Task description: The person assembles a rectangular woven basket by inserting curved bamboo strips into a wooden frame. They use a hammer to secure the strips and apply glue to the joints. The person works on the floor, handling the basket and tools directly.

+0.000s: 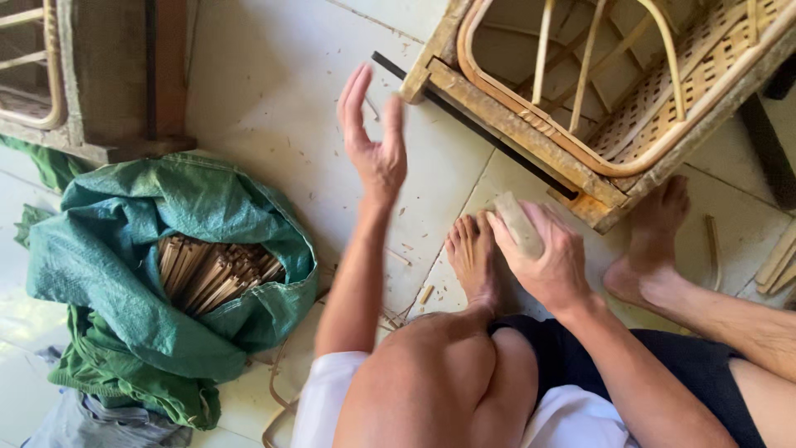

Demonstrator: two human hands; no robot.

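Observation:
My left hand [373, 133] is raised above the tiled floor with its fingers apart and nothing in it, close to the corner of a rattan and wood chair frame [531, 124] lying on its side. My right hand [547, 257] is shut on a small pale wooden block [516, 222], held just in front of the frame's lower rail. I sit on the floor with my bare feet [474, 257] by the frame.
A green woven sack [124, 249] at the left lies open and holds several cut wooden sticks [215, 274]. Another wooden frame [99, 75] stands at the top left. Loose wood pieces [779, 265] lie at the right edge. Chips and shavings litter the tiles.

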